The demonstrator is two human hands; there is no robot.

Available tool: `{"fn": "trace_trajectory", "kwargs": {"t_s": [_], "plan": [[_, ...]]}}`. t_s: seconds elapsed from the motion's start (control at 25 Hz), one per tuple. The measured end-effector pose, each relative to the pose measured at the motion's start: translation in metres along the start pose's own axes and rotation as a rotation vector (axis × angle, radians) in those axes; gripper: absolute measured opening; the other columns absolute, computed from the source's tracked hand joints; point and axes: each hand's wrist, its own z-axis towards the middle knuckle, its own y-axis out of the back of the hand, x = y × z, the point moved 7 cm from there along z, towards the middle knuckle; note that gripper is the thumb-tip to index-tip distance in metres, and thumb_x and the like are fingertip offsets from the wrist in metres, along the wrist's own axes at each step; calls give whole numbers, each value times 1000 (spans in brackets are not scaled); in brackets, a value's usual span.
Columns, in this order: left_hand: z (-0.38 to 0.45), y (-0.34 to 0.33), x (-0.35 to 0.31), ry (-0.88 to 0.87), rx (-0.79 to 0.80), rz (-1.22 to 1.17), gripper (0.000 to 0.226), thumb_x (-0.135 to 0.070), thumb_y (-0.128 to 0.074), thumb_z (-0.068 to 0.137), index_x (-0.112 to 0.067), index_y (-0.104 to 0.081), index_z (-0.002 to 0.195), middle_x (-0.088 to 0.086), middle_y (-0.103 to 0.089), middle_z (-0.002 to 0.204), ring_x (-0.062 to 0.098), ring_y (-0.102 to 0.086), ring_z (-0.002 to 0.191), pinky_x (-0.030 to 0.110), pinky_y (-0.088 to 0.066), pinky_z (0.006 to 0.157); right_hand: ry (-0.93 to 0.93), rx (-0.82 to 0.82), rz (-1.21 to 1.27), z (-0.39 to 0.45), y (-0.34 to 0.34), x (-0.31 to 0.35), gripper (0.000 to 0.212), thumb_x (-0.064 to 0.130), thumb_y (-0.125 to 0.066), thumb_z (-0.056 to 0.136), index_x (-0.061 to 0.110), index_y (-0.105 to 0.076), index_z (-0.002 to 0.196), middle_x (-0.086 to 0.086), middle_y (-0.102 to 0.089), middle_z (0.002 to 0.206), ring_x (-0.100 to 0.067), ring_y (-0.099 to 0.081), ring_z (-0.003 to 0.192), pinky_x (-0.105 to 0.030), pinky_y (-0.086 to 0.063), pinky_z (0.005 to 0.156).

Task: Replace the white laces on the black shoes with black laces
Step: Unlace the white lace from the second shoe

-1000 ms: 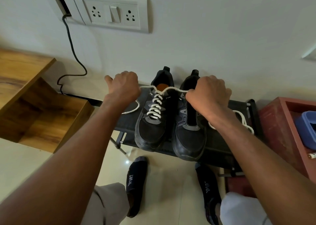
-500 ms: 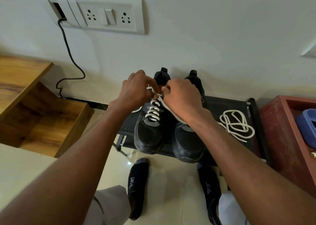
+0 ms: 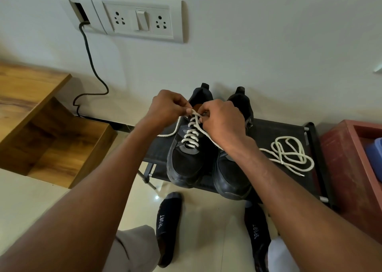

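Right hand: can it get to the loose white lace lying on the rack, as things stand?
Probably yes. The loose white lace lies bare on the black rack, just beside the right forearm, nothing over it. But the right hand now pinches the left shoe's lace and must release first.

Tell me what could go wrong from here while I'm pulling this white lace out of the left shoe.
1. Both shoes overhang the front edge of the black rack; a hard tug by the left hand or right hand on the white lace could drag the left shoe off.
2. The loose removed lace lies beside the right forearm and might get swept to the floor.
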Motion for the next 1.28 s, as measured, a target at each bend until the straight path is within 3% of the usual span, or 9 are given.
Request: {"fn": "trace_trajectory", "kwargs": {"t_s": [0.24, 0.44, 0.6, 0.68, 0.8, 0.92, 1.0, 1.12, 1.28], "plan": [[-3, -10, -19, -92, 34, 177, 19, -7, -75, 83, -25, -80, 81, -7, -73, 70, 6, -70, 72, 27, -53, 69, 4, -8, 17, 0, 1, -1, 11, 29, -72, 97, 29, -76, 107, 1, -73, 92, -23, -70, 82, -41, -62, 74], [-1, -3, -11, 50, 39, -85, 6, -12, -79, 90, -6, -77, 88, -8, -70, 68, -6, -60, 57, 10, -43, 56, -8, -2, 57, 1, 1, -5, 17, 28, -72, 97, 34, -76, 114, 4, -75, 95, -19, -72, 85, -39, -62, 75], [0, -3, -6, 98, -5, -163, 12, -14, -70, 97, -10, -71, 87, 7, -78, 86, 10, -69, 77, 25, -51, 69, -28, -7, 100, 1, 0, -4, 20, 29, -72, 98, 32, -76, 117, 3, -76, 99, -19, -72, 88, -36, -61, 76], [-1, -3, -12, 51, -18, -192, 8, -9, -68, 97, -3, -71, 93, 10, -78, 83, 10, -72, 74, 26, -55, 75, -38, -39, 141, 1, 2, -2, 18, 28, -71, 98, 28, -78, 114, 2, -76, 98, -19, -72, 87, -35, -61, 73], [-8, 0, -30, 20, -17, -313, 11, -13, -69, 98, -5, -70, 103, 8, -76, 80, 9, -71, 70, 19, -51, 68, -102, -40, 217, 1, 2, -2, 13, 30, -69, 99, 25, -78, 107, 4, -75, 91, -17, -71, 81, -28, -54, 61], [-11, 14, -50, 22, -45, -598, 12, -17, -66, 97, -17, -68, 110, -1, -73, 85, 11, -70, 85, 34, -46, 80, -172, 13, 261, 4, -1, -5, 15, 33, -65, 100, 25, -77, 103, 6, -73, 87, -13, -68, 76, -23, -45, 56], [-11, 28, -55, 14, -76, -794, 15, -30, -62, 101, -21, -65, 113, -3, -69, 84, 15, -69, 93, 40, -43, 87, -253, 63, 461, 5, -3, -9, 16, 29, -66, 99, 20, -78, 100, 4, -73, 86, -9, -62, 71, -23, -43, 58], [-15, 45, -40, 73, -220, -865, 21, -37, -63, 101, -19, -64, 111, -4, -61, 77, 14, -65, 82, 37, -48, 83, -385, 84, 1074, 2, 10, -5, 22, 24, -67, 97, 9, -71, 82, -2, -61, 79, -9, -48, 64, -24, -38, 56], [-18, 56, -6, 193, -423, -338, 18, -31, -66, 99, -14, -67, 107, 1, -68, 94, 16, -67, 62, 28, -52, 64, -293, -210, 1378, 1, 52, -16, 36, 36, -62, 101, 19, -60, 69, -4, -62, 73, -15, -58, 68, -24, -44, 56]]}}
